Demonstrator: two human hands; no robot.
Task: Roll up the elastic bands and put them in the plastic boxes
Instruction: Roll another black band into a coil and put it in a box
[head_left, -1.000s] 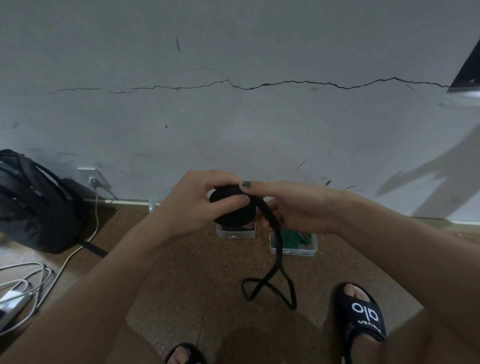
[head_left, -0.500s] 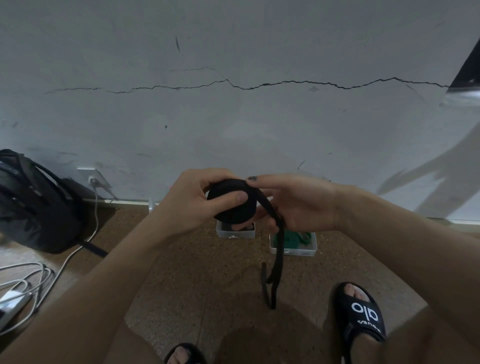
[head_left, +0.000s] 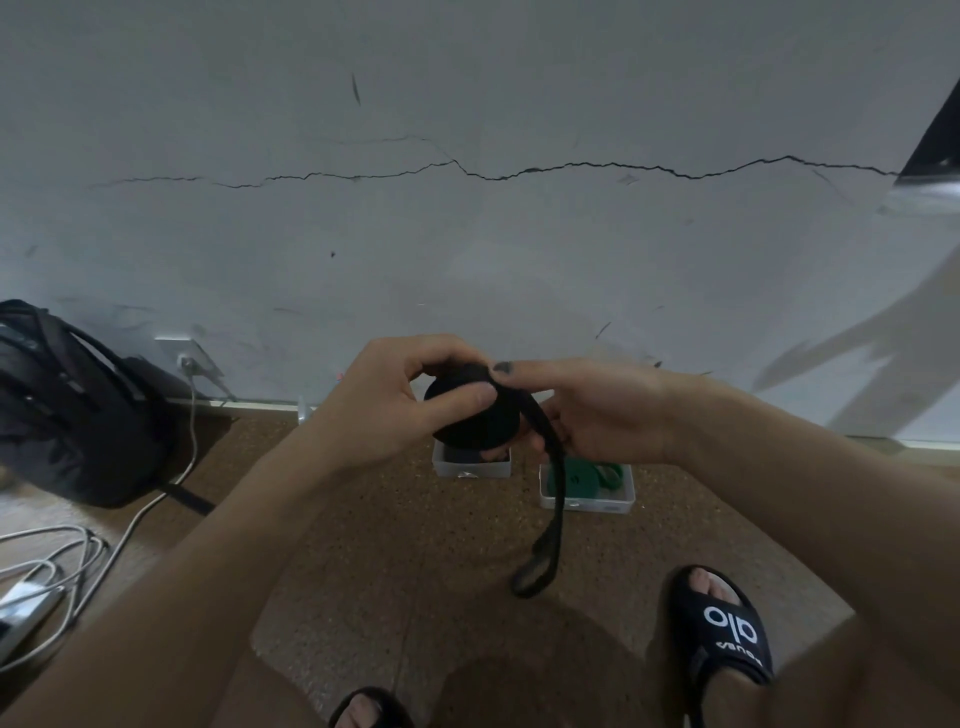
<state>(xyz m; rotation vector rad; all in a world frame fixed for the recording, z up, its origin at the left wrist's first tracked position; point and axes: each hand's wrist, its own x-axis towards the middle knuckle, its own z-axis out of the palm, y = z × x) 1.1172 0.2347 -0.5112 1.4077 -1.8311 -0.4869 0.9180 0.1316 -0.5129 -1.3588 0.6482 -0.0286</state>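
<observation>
A black elastic band (head_left: 475, 415) is wound into a thick roll held in front of me above the floor. My left hand (head_left: 395, 400) grips the roll, thumb across its face. My right hand (head_left: 587, 410) pinches the band at the roll's right edge. A short loose tail hangs down from there and ends in a small loop (head_left: 535, 571). Two clear plastic boxes stand on the floor by the wall: the left one (head_left: 470, 467) is partly hidden behind the roll, the right one (head_left: 587, 499) holds a green band (head_left: 592, 475).
A black backpack (head_left: 67, 405) leans against the cracked wall at left. White cables (head_left: 57, 561) and a charger lie at the left edge, one plugged into a wall socket (head_left: 184, 358). My feet in black slides (head_left: 727, 629) rest on the brown speckled floor.
The hanging tail has grown shorter as more band went onto the roll. Both hands have stayed at the roll.
</observation>
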